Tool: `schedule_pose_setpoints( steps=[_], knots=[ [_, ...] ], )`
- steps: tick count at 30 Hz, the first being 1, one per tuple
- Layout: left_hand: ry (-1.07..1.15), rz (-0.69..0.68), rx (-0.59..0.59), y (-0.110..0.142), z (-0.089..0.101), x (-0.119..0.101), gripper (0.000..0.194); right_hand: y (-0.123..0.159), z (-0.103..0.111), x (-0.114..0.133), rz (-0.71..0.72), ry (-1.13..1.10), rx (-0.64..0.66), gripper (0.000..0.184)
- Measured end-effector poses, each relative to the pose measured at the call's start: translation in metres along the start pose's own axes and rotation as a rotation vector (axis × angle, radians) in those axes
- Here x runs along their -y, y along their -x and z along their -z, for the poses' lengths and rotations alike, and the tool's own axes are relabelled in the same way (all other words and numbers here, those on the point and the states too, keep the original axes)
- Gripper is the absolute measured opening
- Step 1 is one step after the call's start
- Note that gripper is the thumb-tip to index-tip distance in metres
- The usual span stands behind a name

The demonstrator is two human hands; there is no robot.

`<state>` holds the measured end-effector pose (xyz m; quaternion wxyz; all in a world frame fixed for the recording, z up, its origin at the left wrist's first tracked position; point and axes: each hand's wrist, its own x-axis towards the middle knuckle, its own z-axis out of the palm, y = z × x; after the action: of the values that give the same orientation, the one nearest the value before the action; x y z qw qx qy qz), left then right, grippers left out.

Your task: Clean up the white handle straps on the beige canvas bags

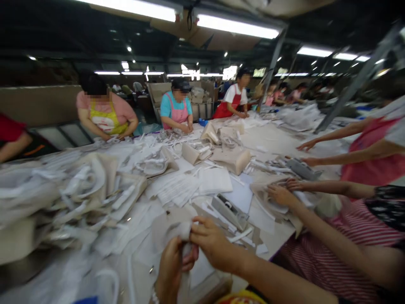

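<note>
My left hand (172,266) and my right hand (210,242) meet low in the middle of the picture. Both are closed on one beige fabric piece (172,226) with a pale strip running down between the fingers. The left hand pinches it from below, the right grips it from the right side. A grey tape dispenser (228,210) lies just beyond my right hand on the table.
The long table (275,137) is strewn with white strips, paper sheets and beige bags (232,159); a heap of them (72,194) fills the left. A neighbour's hands (281,194) press fabric at my right. Several other people work along the far and right sides.
</note>
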<state>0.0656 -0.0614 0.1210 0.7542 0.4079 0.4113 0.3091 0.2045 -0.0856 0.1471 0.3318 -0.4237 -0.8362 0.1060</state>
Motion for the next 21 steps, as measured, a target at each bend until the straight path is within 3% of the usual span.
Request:
schedule_pose_setpoints(
  steps=[3,7,11,15,16,18,19,21],
  knots=[
    [0.212,0.091,0.155,0.0,-0.001,-0.006,0.029,0.008,0.002,-0.004,-0.04,-0.203,0.095,0.038],
    [0.314,0.121,0.216,-0.006,-0.002,-0.01,0.025,0.017,-0.004,-0.019,-0.145,-0.379,0.076,0.04],
    [0.223,0.087,0.137,-0.004,-0.014,-0.009,0.018,0.02,-0.002,-0.016,-0.111,-0.35,0.029,0.038],
    [-0.021,-0.008,0.018,-0.008,-0.014,-0.007,0.027,0.024,-0.004,-0.014,-0.074,-0.322,-0.082,0.033],
    [-0.13,-0.067,0.003,-0.01,-0.012,-0.007,0.029,0.026,-0.004,-0.015,-0.139,-0.361,-0.148,0.03],
    [-0.434,-0.217,-0.034,-0.014,-0.007,-0.008,0.029,0.027,-0.002,-0.018,-0.406,-0.529,-0.248,0.025],
    [-0.614,-0.306,-0.043,-0.015,-0.006,-0.009,0.027,0.027,0.001,-0.02,-0.57,-0.644,-0.242,0.026],
    [-0.968,-0.463,-0.008,-0.016,-0.008,-0.01,0.021,0.026,0.011,-0.023,-0.799,-0.829,-0.104,0.029]
  ],
)
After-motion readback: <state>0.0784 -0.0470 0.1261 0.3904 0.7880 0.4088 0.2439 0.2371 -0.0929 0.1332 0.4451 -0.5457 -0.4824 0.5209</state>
